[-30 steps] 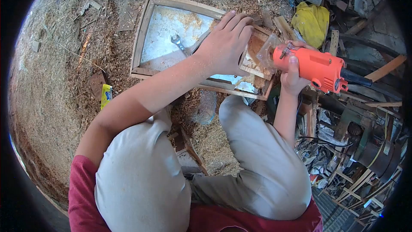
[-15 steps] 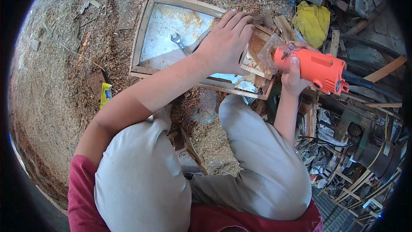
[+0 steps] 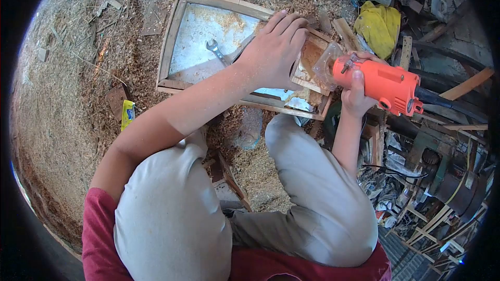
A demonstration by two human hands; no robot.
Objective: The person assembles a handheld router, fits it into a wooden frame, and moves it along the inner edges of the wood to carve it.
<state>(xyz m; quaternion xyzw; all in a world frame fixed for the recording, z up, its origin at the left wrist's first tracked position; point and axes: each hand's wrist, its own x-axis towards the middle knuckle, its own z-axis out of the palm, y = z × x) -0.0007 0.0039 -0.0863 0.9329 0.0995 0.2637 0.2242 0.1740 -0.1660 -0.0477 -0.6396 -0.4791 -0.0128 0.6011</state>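
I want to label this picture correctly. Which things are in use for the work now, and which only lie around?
In use: left hand, right hand, orange router, wooden frame.
Lying about: wrench, yellow cloth, yellow packet.

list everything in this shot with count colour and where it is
orange plastic power trimmer: one, orange with a clear base, right of the frame
shallow wooden frame with metal sheet bottom: one, pale wood and grey, on the floor ahead of the knees
silver metal spanner: one, silver, lying on the metal sheet inside the frame
small wooden block: one, brown, at the frame's right end under the left hand
yellow cloth bundle: one, yellow, top right
yellow flat packet: one, yellow, on the sawdust at left
sawdust-covered floor: tan, all around
scrap wood pile: many pieces, brown, lower right
left hand: flat on the block
right hand: closed on the trimmer
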